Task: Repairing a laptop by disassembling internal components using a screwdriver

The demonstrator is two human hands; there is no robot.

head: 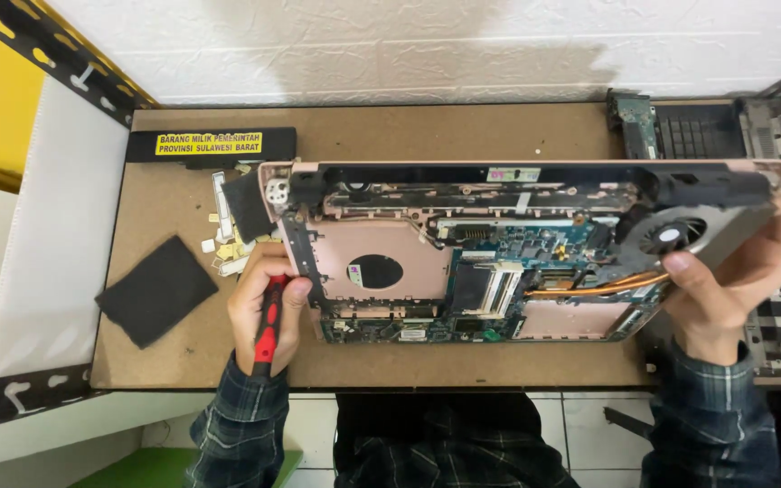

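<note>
An opened pink laptop chassis (390, 244) lies on the brown wooden bench, its blue-green circuit board (535, 248), copper heat pipe (589, 287) and round fan (675, 233) exposed. My left hand (264, 303) grips a red-and-black screwdriver (268, 330) at the chassis's left edge, beside the hinge bracket. My right hand (734, 280) clasps the chassis's right end, thumb resting by the fan and heat pipe. Plaid sleeves cover both wrists.
A black battery bar with a yellow label (210, 145) lies at the back left. Small loose parts (228, 244) and a black pad (157, 289) sit left of the chassis. Another dismantled laptop shell (707, 126) lies at the back right. A white wall stands behind the bench (499, 361).
</note>
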